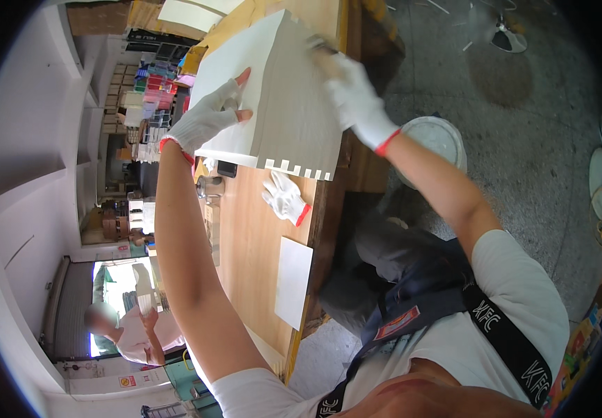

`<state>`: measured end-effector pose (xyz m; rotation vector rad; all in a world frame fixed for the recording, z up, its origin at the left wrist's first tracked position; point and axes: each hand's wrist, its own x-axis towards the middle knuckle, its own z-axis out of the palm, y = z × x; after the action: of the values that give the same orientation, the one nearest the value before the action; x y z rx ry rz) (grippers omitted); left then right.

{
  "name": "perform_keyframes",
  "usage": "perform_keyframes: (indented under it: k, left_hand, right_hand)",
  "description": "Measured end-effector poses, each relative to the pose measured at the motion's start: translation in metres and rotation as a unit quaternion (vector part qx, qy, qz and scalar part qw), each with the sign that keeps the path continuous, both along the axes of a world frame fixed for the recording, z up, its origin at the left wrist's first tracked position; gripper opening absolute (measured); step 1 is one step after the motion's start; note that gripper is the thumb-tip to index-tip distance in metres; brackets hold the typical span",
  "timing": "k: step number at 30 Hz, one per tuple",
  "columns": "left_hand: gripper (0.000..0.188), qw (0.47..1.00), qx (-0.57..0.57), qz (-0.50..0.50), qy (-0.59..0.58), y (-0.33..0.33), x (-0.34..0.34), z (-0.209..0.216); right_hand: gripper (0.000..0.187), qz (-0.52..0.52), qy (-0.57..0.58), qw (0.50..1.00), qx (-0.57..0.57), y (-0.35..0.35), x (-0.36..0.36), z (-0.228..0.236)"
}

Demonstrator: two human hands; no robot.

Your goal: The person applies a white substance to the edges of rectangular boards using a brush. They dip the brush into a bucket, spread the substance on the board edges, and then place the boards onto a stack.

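A tall stack of white sheets (301, 90) stands on the wooden table, with several small stepped white tabs along its near lower edge. My left hand (210, 118), in a white glove with bare fingertips and a red cuff, lies on the stack's top with thumb and fingers spread. My right hand (360, 101), gloved in the same way, is at the stack's right side face, blurred by motion. Its fingers are closed on what looks like a brush (323, 52), brown with a dark end; the blur hides its details.
On the wooden table (248, 230) lie a loose white glove (285, 197), a white board (293, 282) and a dark phone (227, 169); a metal cup (210, 186) stands near them. A white bucket (432, 143) is on the floor to the right. Another person (144, 327) stands at the left.
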<state>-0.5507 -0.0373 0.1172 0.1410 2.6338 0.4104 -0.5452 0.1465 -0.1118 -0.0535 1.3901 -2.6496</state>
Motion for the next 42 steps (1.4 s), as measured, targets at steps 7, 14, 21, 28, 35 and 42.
perform_keyframes:
  k: [7,14,21,28,35,42]
  left_hand:
    - [0.082,1.000,-0.027,-0.005,0.008,-0.003,0.003,-0.001]
    - [0.081,0.999,-0.048,-0.006,-0.002,0.007,0.000,0.004]
    - [0.086,1.000,-0.014,-0.008,0.002,0.006,0.001,-0.002]
    - [0.083,0.999,-0.034,-0.012,0.003,0.011,0.002,0.003]
    - [0.082,0.999,-0.019,0.004,-0.028,0.006,-0.002,0.002]
    - [0.081,0.999,-0.043,0.015,-0.014,0.011,0.005,0.005]
  right_hand:
    - [0.055,0.069,0.107,0.992,-0.015,-0.010,0.092,-0.013]
    - [0.059,0.025,0.124,0.986,0.110,-0.006,0.037,0.025]
    - [0.059,-0.079,0.299,0.935,0.177,-0.032,0.103,-0.063]
    - [0.053,-0.103,0.194,0.955,0.198,0.002,-0.020,0.012]
    - [0.059,0.127,0.276,0.941,0.150,-0.023,0.146,-0.022]
    - [0.052,0.017,0.090,0.988,0.121,0.008,0.055,0.018]
